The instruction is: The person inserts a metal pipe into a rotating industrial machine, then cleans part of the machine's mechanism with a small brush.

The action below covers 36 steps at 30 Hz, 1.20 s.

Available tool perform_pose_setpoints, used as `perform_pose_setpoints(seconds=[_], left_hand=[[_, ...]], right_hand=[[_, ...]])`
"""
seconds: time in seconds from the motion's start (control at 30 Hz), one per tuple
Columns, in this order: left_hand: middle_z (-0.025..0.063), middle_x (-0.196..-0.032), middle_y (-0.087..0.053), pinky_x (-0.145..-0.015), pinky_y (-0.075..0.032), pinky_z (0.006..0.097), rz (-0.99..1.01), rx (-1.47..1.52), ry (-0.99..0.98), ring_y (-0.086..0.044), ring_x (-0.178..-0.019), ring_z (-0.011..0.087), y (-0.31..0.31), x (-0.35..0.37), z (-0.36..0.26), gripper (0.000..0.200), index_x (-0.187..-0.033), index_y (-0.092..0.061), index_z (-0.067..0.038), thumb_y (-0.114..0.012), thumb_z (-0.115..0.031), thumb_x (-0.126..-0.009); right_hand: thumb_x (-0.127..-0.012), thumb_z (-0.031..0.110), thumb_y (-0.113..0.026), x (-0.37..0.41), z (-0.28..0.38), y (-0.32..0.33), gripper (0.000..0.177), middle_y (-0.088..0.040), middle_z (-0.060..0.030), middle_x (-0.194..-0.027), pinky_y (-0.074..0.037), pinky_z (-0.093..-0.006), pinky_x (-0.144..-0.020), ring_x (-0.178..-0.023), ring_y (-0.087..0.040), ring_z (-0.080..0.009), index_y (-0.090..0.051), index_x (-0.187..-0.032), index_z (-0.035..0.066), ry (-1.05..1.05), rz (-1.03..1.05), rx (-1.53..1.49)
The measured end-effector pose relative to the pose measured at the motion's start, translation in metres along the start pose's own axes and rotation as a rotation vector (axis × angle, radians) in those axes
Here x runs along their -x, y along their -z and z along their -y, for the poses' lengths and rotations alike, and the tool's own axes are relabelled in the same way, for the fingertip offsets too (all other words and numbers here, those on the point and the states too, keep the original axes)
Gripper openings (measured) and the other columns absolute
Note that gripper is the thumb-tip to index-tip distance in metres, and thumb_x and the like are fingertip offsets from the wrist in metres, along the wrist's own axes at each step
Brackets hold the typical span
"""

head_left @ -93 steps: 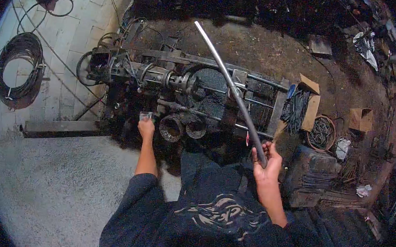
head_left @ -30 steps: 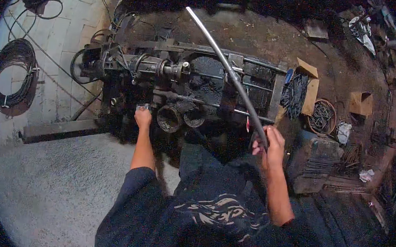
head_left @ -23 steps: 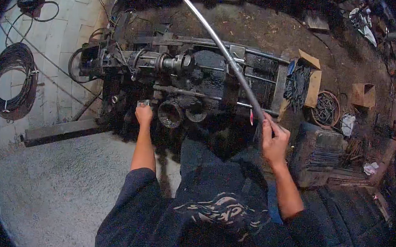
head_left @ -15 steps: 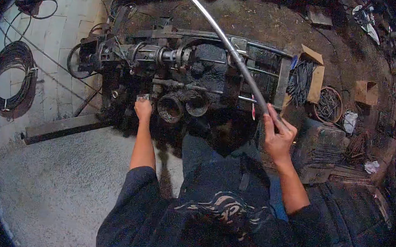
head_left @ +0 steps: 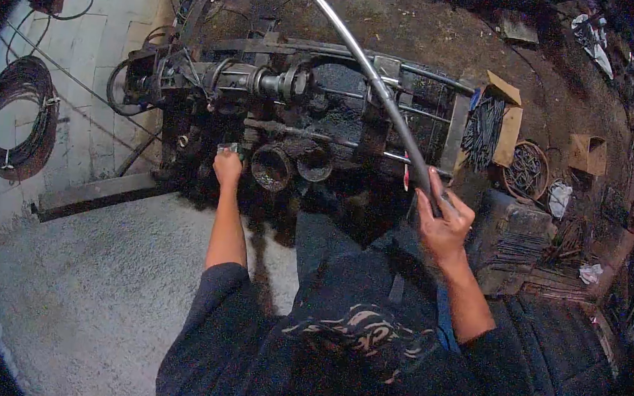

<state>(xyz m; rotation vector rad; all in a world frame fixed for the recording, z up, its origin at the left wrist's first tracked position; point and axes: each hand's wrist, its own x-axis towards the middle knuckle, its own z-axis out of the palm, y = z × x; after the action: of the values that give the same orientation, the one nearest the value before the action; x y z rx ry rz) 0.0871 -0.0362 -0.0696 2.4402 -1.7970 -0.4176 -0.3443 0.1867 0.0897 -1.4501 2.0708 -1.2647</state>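
Observation:
My right hand is closed around the lower end of a long metal rod. The rod slants up and to the left, shiny at its far end and darker near my fingers. Behind it lies a greasy black threading machine or lathe with a round chuck-like head and long guide bars. At the machine's near side, my left hand is a closed fist on a small part, perhaps a lever knob, mostly hidden by the fingers. Two round, cup-like openings sit just right of that hand.
To the right stand an open cardboard box of dark rods, a round basket of metal pieces and a smaller carton. A coiled black cable lies at left. A metal beam crosses the floor near the machine.
The view has shifted slightly. Both hands keep their grips, and the rod stays at nearly the same slant in my right hand.

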Motion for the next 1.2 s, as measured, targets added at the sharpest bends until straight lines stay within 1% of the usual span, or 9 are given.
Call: perform_pose_setpoints(seconds=[0.07, 0.17, 0.5, 0.7, 0.77, 0.93, 1.0, 1.07, 1.2], left_hand=[[0.0305, -0.087, -0.061, -0.079, -0.044, 0.0506, 0.005, -0.028, -0.048, -0.058, -0.089, 0.0467, 0.003, 0.007, -0.002, 0.038, -0.086, -0.065, 0.006, -0.045, -0.027, -0.088], [0.0295, -0.087, -0.062, -0.08, -0.044, 0.0504, -0.032, 0.016, 0.03, -0.059, -0.089, 0.0459, 0.005, 0.008, -0.008, 0.04, -0.086, -0.066, 0.004, -0.044, -0.03, -0.088], [0.027, -0.09, -0.063, -0.082, -0.045, 0.0475, 0.006, 0.017, 0.022, -0.06, -0.091, 0.0435, 0.019, 0.024, -0.023, 0.041, -0.087, -0.071, -0.004, -0.042, -0.033, -0.087], [0.025, -0.092, -0.065, -0.082, -0.046, 0.0461, 0.048, 0.034, 0.022, -0.061, -0.092, 0.0419, 0.009, 0.01, -0.002, 0.04, -0.089, -0.072, -0.007, -0.042, -0.032, -0.087], [0.0251, -0.092, -0.065, -0.083, -0.045, 0.046, 0.058, 0.01, -0.004, -0.06, -0.092, 0.0417, 0.005, 0.01, -0.001, 0.04, -0.088, -0.072, -0.007, -0.042, -0.032, -0.087], [0.0252, -0.09, -0.065, -0.083, -0.045, 0.0452, 0.022, 0.072, 0.081, -0.06, -0.093, 0.0411, 0.007, 0.013, -0.011, 0.038, -0.085, -0.072, -0.007, -0.045, -0.033, -0.087], [0.0249, -0.089, -0.065, -0.082, -0.045, 0.0454, -0.013, 0.024, 0.046, -0.061, -0.091, 0.0409, 0.004, 0.013, -0.008, 0.037, -0.084, -0.073, -0.007, -0.046, -0.032, -0.087], [0.0242, -0.088, -0.065, -0.081, -0.045, 0.0457, -0.025, 0.042, -0.066, -0.061, -0.089, 0.0412, 0.002, 0.014, -0.002, 0.037, -0.082, -0.072, -0.006, -0.046, -0.031, -0.087], [0.0232, -0.086, -0.065, -0.079, -0.046, 0.0453, -0.025, 0.04, -0.015, -0.061, -0.087, 0.041, 0.005, 0.018, -0.012, 0.036, -0.08, -0.072, -0.006, -0.045, -0.029, -0.088]], right_hand=[[-0.076, 0.004, -0.071, 0.002, -0.003, -0.001, 0.047, -0.058, -0.0097, -0.066, -0.044, -0.0314, -0.046, -0.049, -0.054, -0.0192, -0.06, -0.122, 0.008, 0.065, -0.026, 0.026], [-0.075, 0.004, -0.071, 0.005, -0.006, 0.002, 0.049, -0.055, -0.0083, -0.062, -0.044, -0.0317, -0.045, -0.047, -0.052, -0.0192, -0.06, -0.123, 0.009, 0.061, 0.015, 0.13], [-0.076, 0.005, -0.07, 0.007, -0.006, 0.003, 0.05, -0.056, -0.0082, -0.062, -0.045, -0.033, -0.046, -0.048, -0.053, -0.0194, -0.058, -0.124, 0.008, 0.114, 0.013, 0.176], [-0.076, 0.004, -0.07, 0.001, 0.0, 0.002, 0.04, -0.067, -0.0115, -0.08, -0.052, -0.0297, -0.057, -0.062, -0.065, -0.0233, -0.062, -0.115, 0.005, 0.175, -0.068, 0.087], [-0.075, 0.004, -0.071, 0.007, -0.002, 0.005, 0.034, -0.068, -0.0143, -0.087, -0.053, -0.0301, -0.065, -0.071, -0.067, -0.0255, -0.064, -0.108, 0.003, 0.024, -0.037, 0.006], [-0.075, 0.003, -0.068, 0.012, -0.005, 0.007, 0.026, -0.067, -0.0155, -0.088, -0.052, -0.0322, -0.069, -0.076, -0.066, -0.0256, -0.065, -0.1, 0.001, -0.078, -0.021, 0.014], [-0.075, 0.001, -0.066, 0.009, -0.007, 0.007, 0.023, -0.066, -0.0156, -0.088, -0.052, -0.0327, -0.071, -0.077, -0.066, -0.0258, -0.066, -0.099, 0.0, -0.112, -0.014, -0.009], [-0.076, -0.002, -0.06, 0.008, -0.01, 0.006, 0.021, -0.066, -0.0159, -0.088, -0.052, -0.033, -0.073, -0.077, -0.065, -0.0266, -0.065, -0.096, -0.003, -0.004, -0.063, -0.05], [-0.077, -0.003, -0.055, 0.008, -0.008, 0.005, 0.021, -0.066, -0.0169, -0.089, -0.051, -0.0339, -0.075, -0.08, -0.065, -0.0278, -0.064, -0.096, -0.004, -0.07, -0.044, -0.048]])
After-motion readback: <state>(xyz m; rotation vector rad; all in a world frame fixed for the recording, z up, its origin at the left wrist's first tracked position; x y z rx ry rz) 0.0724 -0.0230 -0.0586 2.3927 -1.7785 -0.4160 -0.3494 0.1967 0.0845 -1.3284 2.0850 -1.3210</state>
